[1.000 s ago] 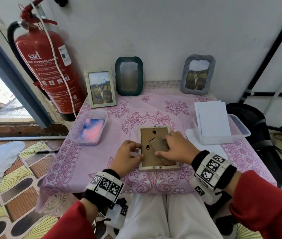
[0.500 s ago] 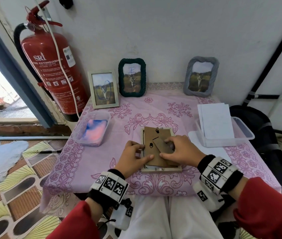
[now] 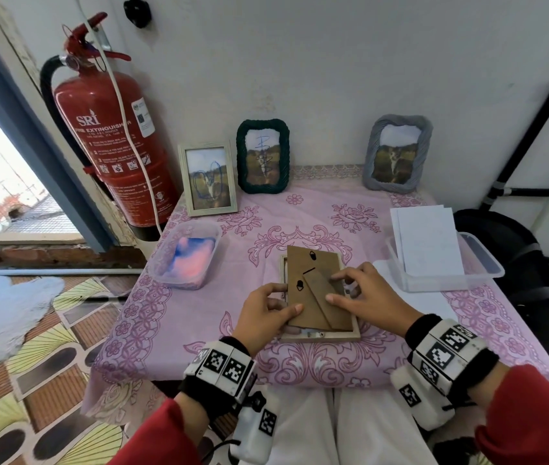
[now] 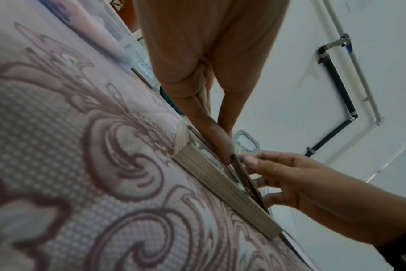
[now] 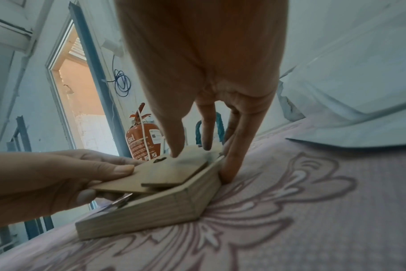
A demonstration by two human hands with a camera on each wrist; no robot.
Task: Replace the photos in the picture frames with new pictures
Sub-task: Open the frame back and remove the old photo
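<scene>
A light wooden picture frame [image 3: 320, 336] lies face down on the pink tablecloth [image 3: 199, 313], near the front edge. Its brown backing board [image 3: 313, 266] with the fold-out stand is raised out of the frame and skewed, so the far edge overhangs the frame's top rail. My left hand [image 3: 284, 313] pinches the board's near-left edge, thumb on top and fingers beneath [image 5: 125, 169]. My right hand [image 3: 350, 290] presses straight fingertips [image 5: 176, 154] on the stand. One finger braces the frame's [image 5: 151, 216] right side against the cloth. The photo inside is hidden.
Three framed photos stand by the wall: white wooden [image 3: 209, 177], dark green [image 3: 263, 156], grey [image 3: 397, 152]. A clear tub [image 3: 481, 263] with white sheets [image 3: 424, 239] sits right, another tub [image 3: 189, 256] with a pink-blue picture left. A fire extinguisher [image 3: 112, 139] hangs left; a black bag [image 3: 518, 263] lies right.
The backing board lay flat inside the frame; my left hand has since gripped its edge and lifted it out, sliding it toward the wall. My right hand stayed on the stand.
</scene>
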